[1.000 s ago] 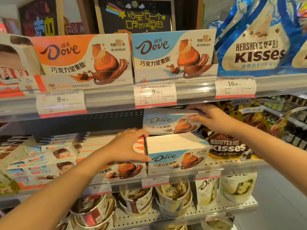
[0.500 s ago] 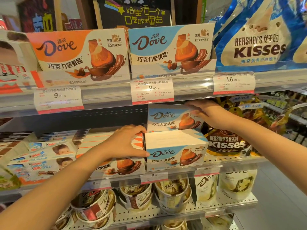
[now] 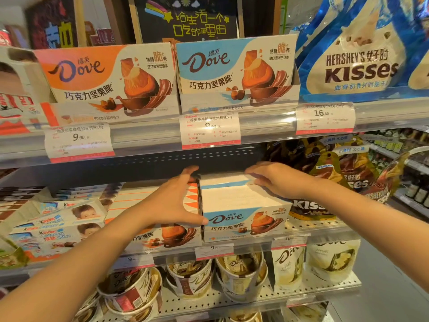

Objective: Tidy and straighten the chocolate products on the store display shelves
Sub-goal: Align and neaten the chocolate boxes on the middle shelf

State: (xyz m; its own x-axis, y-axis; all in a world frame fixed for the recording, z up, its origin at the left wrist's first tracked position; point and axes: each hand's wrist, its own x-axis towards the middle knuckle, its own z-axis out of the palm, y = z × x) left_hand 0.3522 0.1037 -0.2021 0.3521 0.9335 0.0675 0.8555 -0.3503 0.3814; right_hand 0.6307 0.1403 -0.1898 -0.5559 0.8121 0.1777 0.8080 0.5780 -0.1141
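On the middle shelf [image 3: 325, 230] a blue Dove display box [image 3: 241, 219] stands beside an orange Dove display box [image 3: 162, 235]. A blue Dove pack [image 3: 222, 181] lies flat on top of the blue box, towards the back. My left hand [image 3: 171, 201] rests on the orange box with its fingers spread. Its thumb touches the blue box's front left corner and its fingertips reach the rear. My right hand [image 3: 276, 180] lies on the flat pack's right end, fingers stretched over it.
Brown Hershey's Kisses bags [image 3: 308, 205] crowd the right of the blue box, and Kinder boxes [image 3: 58, 219] lie at the left. The upper shelf carries two upright Dove boxes [image 3: 232, 70] and blue Kisses bags [image 3: 357, 66]. Dove cups [image 3: 236, 273] fill the lower shelf.
The blue Dove pack my right hand held upright behind the display box now lies flat on top of it. My left hand slid further back along the blue box's side.
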